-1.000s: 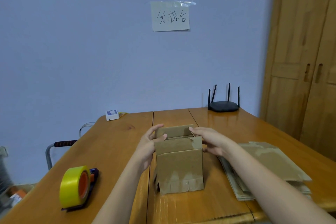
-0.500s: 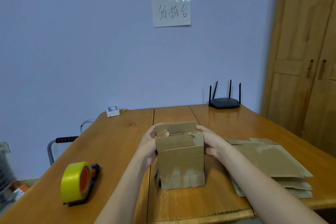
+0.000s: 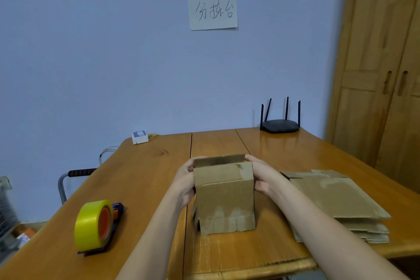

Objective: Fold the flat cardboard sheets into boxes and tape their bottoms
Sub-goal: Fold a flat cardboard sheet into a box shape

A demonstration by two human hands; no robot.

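While standing upright mid-surface [image 3: 145, 188], cardboard box [image 3: 225, 200] clasped at its upper sides: left hand [image 3: 185, 179] curled round the left edge, right hand [image 3: 261, 175] round the right. Nearer left, yellow tape roll [image 3: 93, 225] in its dispenser. Right, stacked flat cardboard sheets [image 3: 336, 202]. Farther back, black router [image 3: 280, 125].

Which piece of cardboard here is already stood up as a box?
The box between both hands; the other sheets lie flat, stacked beside the right hand.
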